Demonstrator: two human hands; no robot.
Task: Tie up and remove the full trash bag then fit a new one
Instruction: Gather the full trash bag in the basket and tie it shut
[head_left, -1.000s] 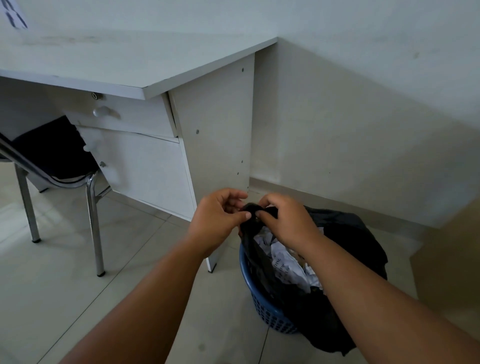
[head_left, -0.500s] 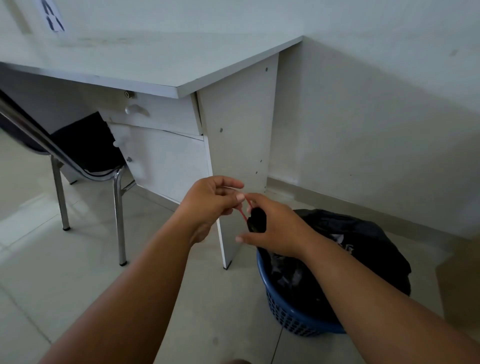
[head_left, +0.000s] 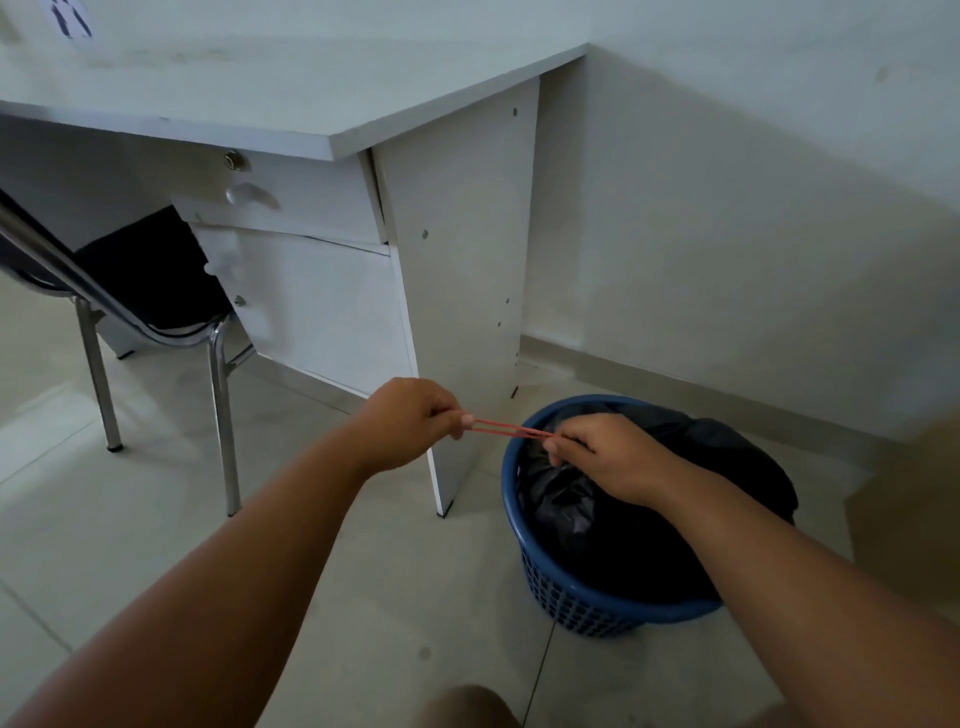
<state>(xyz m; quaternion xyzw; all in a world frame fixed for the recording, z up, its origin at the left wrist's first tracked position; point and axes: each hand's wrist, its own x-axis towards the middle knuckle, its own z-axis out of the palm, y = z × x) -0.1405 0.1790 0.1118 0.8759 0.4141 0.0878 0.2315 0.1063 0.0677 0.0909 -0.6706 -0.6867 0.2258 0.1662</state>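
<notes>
Red rubber band (head_left: 506, 428), thin and looped, stretched taut between two bare hands. Left end pinched in the curled fingertips of the left hand (head_left: 410, 423). Right end caught under the right hand (head_left: 608, 457), clenched around the gathered neck of a black crinkled plastic trash bag (head_left: 566, 509). Bag directly beneath that right-hand grip, seated in a round blue plastic mesh basket (head_left: 587, 608) on the tiled floor and filling it to the rim. Neck hidden inside the fist, so impossible to tell how many turns of band already in place.

Judged as mid-tie: band pulled sideways away from the neck toward the left-hand pinch, ready for a wrap.

Film probably thin, soft and slippery, likely to stretch or tear if hauled by a single fold. Load seemingly bulky rather than dense, though weight hard to judge. Safest hold: the bunched neck just below the band, whole fist closed round it, lifting straight up out of the basket. Band springy, apt to snap back toward the right-hand grip on any slip of the left pinch.

White laminate desk (head_left: 457, 260) just beyond the left-hand pinch; chrome-legged chair (head_left: 218, 395) farther out on that same side
</notes>
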